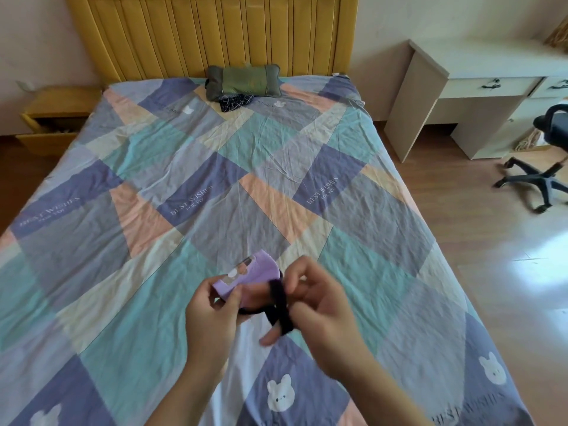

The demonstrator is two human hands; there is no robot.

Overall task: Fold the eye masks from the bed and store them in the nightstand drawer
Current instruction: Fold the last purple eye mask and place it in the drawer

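A purple eye mask with a printed pattern is held folded above the near part of the bed. My left hand pinches the mask's folded body. My right hand grips its black elastic strap, which runs over the fingers. A dark checked cloth item lies by the pillow at the head of the bed. The yellow nightstand stands far left, its drawer pulled open.
A green pillow rests against the yellow headboard. A white desk and a black swivel chair stand to the right on the wooden floor. The patchwork bedcover is flat and wrinkled.
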